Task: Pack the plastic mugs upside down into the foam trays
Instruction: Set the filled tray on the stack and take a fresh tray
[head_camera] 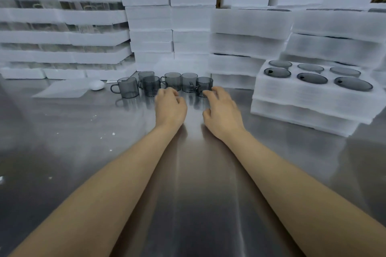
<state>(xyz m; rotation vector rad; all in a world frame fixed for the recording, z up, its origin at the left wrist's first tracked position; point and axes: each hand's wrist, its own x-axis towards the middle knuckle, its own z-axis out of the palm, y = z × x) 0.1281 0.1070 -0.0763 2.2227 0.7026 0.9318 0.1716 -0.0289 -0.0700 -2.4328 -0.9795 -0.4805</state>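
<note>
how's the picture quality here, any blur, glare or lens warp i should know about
Head view: soft all over, with slight smear on the left hand and right hand. Head view: wide-angle warp bows and tilts the foam stacks towards the edges. Head view: a pale glare streak runs down the steel table, which also mirrors the grey mugs; light is even, no hard shadows.

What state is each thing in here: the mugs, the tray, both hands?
Loose mugs: six, upright on the steel table.
Top foam tray: all six pockets filled.
Packed mugs: upside down in the tray.
Left hand: fingers loosely curled, holding nothing.
Right hand: open, fingertips at the rightmost mug.
</note>
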